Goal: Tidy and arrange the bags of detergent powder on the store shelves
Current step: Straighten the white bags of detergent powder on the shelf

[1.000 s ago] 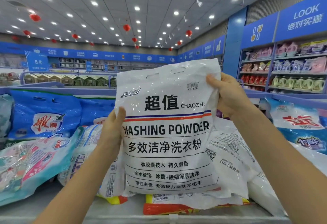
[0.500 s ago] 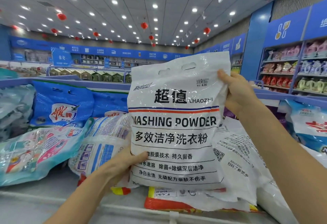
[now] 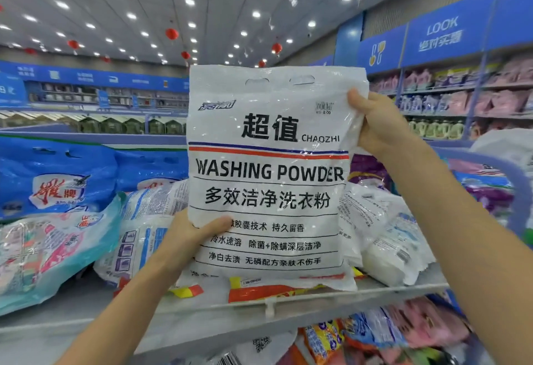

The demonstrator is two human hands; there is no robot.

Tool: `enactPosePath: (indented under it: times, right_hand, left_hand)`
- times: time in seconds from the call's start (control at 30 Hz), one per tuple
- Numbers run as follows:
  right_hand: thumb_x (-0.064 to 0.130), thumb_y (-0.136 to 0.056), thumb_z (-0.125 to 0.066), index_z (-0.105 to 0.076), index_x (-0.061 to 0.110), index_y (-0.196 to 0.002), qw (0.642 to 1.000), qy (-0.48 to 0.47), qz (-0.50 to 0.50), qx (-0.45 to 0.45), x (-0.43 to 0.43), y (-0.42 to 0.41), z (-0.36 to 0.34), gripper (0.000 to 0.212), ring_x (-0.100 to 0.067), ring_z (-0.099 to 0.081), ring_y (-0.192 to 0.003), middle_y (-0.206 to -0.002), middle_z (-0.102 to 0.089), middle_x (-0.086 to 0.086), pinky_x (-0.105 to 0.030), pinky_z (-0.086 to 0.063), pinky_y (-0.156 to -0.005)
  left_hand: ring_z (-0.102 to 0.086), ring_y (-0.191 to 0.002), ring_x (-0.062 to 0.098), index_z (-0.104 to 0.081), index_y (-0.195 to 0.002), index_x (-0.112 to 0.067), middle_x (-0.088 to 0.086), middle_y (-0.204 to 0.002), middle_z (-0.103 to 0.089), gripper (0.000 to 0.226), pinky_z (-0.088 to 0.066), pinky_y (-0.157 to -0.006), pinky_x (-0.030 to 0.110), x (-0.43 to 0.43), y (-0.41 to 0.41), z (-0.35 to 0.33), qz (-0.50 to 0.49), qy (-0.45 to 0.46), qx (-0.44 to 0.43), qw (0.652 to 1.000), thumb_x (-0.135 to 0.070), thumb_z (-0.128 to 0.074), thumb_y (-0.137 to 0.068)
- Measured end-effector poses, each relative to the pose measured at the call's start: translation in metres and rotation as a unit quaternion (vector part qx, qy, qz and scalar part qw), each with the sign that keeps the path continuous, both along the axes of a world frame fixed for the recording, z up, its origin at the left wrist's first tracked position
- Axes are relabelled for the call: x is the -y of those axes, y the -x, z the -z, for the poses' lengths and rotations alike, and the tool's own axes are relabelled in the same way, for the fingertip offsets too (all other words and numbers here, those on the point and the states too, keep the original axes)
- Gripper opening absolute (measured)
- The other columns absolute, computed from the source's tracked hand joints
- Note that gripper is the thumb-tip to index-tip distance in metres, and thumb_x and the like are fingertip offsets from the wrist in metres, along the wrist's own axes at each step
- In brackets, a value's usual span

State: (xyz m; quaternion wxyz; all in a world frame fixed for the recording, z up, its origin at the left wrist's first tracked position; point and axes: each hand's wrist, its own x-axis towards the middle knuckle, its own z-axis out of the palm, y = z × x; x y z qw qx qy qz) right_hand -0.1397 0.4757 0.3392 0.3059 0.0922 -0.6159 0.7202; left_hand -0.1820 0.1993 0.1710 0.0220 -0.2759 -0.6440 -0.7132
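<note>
The left hand (image 3: 189, 239) has slid from the bag's side to its lower left corner, fingers closed round it, while the right hand (image 3: 380, 123) still pinches the upper right edge. The white washing powder bag (image 3: 268, 180) is held upright over the shelf (image 3: 253, 308) and the flat bags (image 3: 150, 220) lying there, blue bags (image 3: 57, 180) behind. Supported from below, it looks ready to be stood in place.

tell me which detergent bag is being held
The white WASHING POWDER bag, upright, gripped by the left hand low and right hand high; the others rest on the shelf.
</note>
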Motion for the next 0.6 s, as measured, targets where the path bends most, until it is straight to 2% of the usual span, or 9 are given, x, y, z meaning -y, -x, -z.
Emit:
enactPosePath:
  times: [0.13,0.2,0.27,0.3,0.33,0.43,0.47,0.53,0.6]
  right_hand:
    - [0.013,-0.097,-0.048,-0.061,0.009,-0.092,0.99,-0.038,0.136,-0.005,-0.006,-0.041,-0.001,0.015,-0.01,-0.069,-0.068,-0.076,-0.071,0.003,-0.026,-0.056,-0.061]
    - [0.017,-0.097,-0.048,-0.06,0.004,-0.105,0.982,-0.022,0.187,0.005,-0.015,-0.064,0.006,0.019,-0.014,-0.069,-0.074,-0.085,-0.071,-0.003,-0.029,-0.057,-0.066]
    - [0.029,-0.098,-0.046,-0.056,0.003,-0.118,0.976,0.011,0.215,0.013,-0.027,-0.097,0.016,0.034,-0.029,-0.066,-0.093,-0.109,-0.066,-0.02,-0.04,-0.055,-0.082]
    - [0.037,-0.098,-0.043,-0.055,0.006,-0.12,0.974,0.014,0.225,0.02,-0.035,-0.116,0.023,0.04,-0.032,-0.064,-0.097,-0.116,-0.063,-0.021,-0.042,-0.053,-0.084]
    - [0.043,-0.098,-0.038,-0.056,0.013,-0.117,0.971,0.007,0.237,0.031,-0.043,-0.137,0.032,0.041,-0.028,-0.063,-0.096,-0.115,-0.064,-0.016,-0.038,-0.052,-0.081]
    - [0.06,-0.091,-0.034,-0.051,0.026,-0.102,0.964,0.01,0.258,0.067,-0.064,-0.202,0.073,0.039,-0.016,-0.06,-0.09,-0.103,-0.065,0.0,-0.033,-0.045,-0.083]
    - [0.069,-0.082,-0.04,-0.051,0.027,-0.105,0.961,0.011,0.263,0.086,-0.07,-0.222,0.087,0.049,-0.015,-0.061,-0.09,-0.103,-0.065,0.0,-0.035,-0.044,-0.084]
    - [0.074,-0.068,-0.044,-0.051,0.027,-0.119,0.95,-0.007,0.282,0.135,-0.079,-0.251,0.113,0.07,-0.012,-0.061,-0.094,-0.114,-0.064,0.0,-0.034,-0.046,-0.084]
    - [0.075,-0.068,-0.047,-0.05,0.029,-0.128,0.94,-0.031,0.3,0.161,-0.091,-0.275,0.133,0.076,-0.013,-0.056,-0.113,-0.132,-0.056,0.001,-0.038,-0.044,-0.098]
  left_hand:
    - [-0.07,-0.081,0.005,-0.064,-0.098,-0.026,-0.013,-0.088,-0.074,0.054,-0.053,-0.061,0.014,-0.016,-0.028,-0.008,0.024,-0.034,-0.021,0.999,-0.041,-0.077,-0.048]
    - [-0.07,-0.071,0.004,-0.066,-0.089,-0.025,-0.012,-0.079,-0.074,0.041,-0.052,-0.055,0.014,-0.029,-0.043,-0.008,0.041,-0.045,-0.012,0.998,-0.031,-0.082,-0.052]
    - [-0.071,-0.07,0.011,-0.069,-0.087,-0.023,-0.006,-0.079,-0.075,0.053,-0.053,-0.053,0.018,-0.045,-0.057,-0.004,0.07,-0.059,-0.005,0.996,-0.037,-0.083,-0.037]
    - [-0.072,-0.071,0.014,-0.069,-0.088,-0.022,-0.004,-0.08,-0.075,0.062,-0.054,-0.053,0.021,-0.055,-0.063,-0.002,0.082,-0.065,-0.002,0.995,-0.039,-0.084,-0.03]
    - [-0.072,-0.071,0.015,-0.069,-0.09,-0.022,-0.004,-0.08,-0.075,0.064,-0.054,-0.053,0.022,-0.066,-0.073,-0.003,0.089,-0.072,0.005,0.993,-0.038,-0.087,-0.03]
    - [-0.071,-0.065,0.011,-0.067,-0.089,-0.023,-0.009,-0.071,-0.074,0.035,-0.051,-0.047,0.018,-0.108,-0.097,-0.002,0.126,-0.103,0.029,0.986,-0.022,-0.08,-0.057]
    - [-0.07,-0.062,0.009,-0.066,-0.09,-0.022,-0.009,-0.07,-0.073,0.036,-0.051,-0.046,0.018,-0.124,-0.108,-0.005,0.141,-0.108,0.034,0.983,-0.027,-0.081,-0.057]
    - [-0.071,-0.066,0.013,-0.067,-0.097,-0.021,-0.006,-0.075,-0.074,0.069,-0.054,-0.051,0.026,-0.159,-0.124,-0.005,0.169,-0.116,0.03,0.978,-0.048,-0.088,-0.037]
    - [-0.072,-0.073,0.015,-0.067,-0.099,-0.022,-0.007,-0.081,-0.075,0.08,-0.056,-0.062,0.033,-0.195,-0.144,-0.006,0.176,-0.103,0.039,0.978,-0.055,-0.088,-0.028]
